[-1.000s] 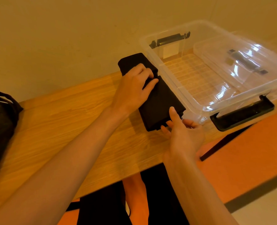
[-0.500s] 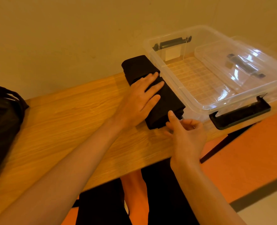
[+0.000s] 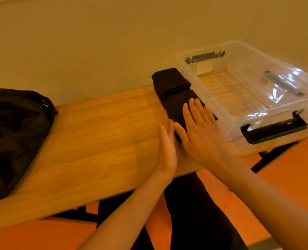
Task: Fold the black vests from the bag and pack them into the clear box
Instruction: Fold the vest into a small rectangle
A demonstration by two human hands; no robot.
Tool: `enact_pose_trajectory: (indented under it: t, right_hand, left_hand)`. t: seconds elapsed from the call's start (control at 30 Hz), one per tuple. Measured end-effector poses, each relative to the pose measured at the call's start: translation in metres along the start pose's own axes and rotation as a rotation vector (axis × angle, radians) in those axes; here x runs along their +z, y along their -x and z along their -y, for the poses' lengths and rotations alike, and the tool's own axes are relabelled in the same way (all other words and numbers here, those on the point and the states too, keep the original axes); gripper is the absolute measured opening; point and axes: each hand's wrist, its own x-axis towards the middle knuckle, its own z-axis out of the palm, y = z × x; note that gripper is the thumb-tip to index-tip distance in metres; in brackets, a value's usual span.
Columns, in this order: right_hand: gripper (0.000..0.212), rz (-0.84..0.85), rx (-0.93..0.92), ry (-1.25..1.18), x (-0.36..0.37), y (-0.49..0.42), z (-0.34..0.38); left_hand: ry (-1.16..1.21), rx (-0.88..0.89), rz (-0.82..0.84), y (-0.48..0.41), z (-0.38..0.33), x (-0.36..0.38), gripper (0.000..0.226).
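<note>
Wooden counter point(image 3: 95, 141) across the view, set against a plain wall. At its left end, black bag point(image 3: 14, 132), slumped and crumpled. At the right end, clear box point(image 3: 227, 94), open, gridded floor bare, clear lid point(image 3: 257, 82) lying over its right side, black latch point(image 3: 274, 129) at the near end. Just left of the box, along its wall: black vest point(image 3: 173, 83), folded into a long narrow bundle, matte, thicker and creased at the far end. Lies flat on the counter, outside the box. Right grip point(image 3: 200, 130) open, fingers straight, pressed flat on the vest's near half. Left grip point(image 3: 166, 147) likewise open, edge-on, fingers straight against the bundle's left side.
</note>
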Motion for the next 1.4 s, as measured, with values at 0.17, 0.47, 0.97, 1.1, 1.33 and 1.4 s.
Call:
enact_pose_trajectory:
  t: [0.17,0.47,0.97,1.1,1.33,1.4]
  right_hand:
    - [0.086,0.148,0.014,0.062,-0.006,-0.002,0.002]
    - [0.064,0.286,0.043,0.026,-0.026,-0.064,0.006]
    - [0.077,0.207,0.005,0.059,-0.034,-0.044,0.066]
    - [0.074,0.281,-0.079,-0.050,-0.027,-0.047,0.119]
    - [0.063,0.276,-0.224,-0.191,-0.026,-0.076,0.240]
    - [0.060,0.248,-0.284,-0.249,-0.031,-0.085,0.278]
  left_hand:
    - [-0.040,0.038,-0.039,0.002,-0.002,0.007,0.113]
    - [-0.118,0.174,-0.019,-0.033,-0.022,-0.008,0.070]
    - [-0.462,0.257,-0.295,-0.024,-0.061,-0.088,0.084]
    - [-0.682,0.345,-0.402,0.002,-0.096,-0.154,0.071]
    - [-1.009,0.499,-0.658,0.093,-0.130,-0.265,0.071]
    - [-1.081,0.537,-0.803,0.117,-0.134,-0.291,0.070]
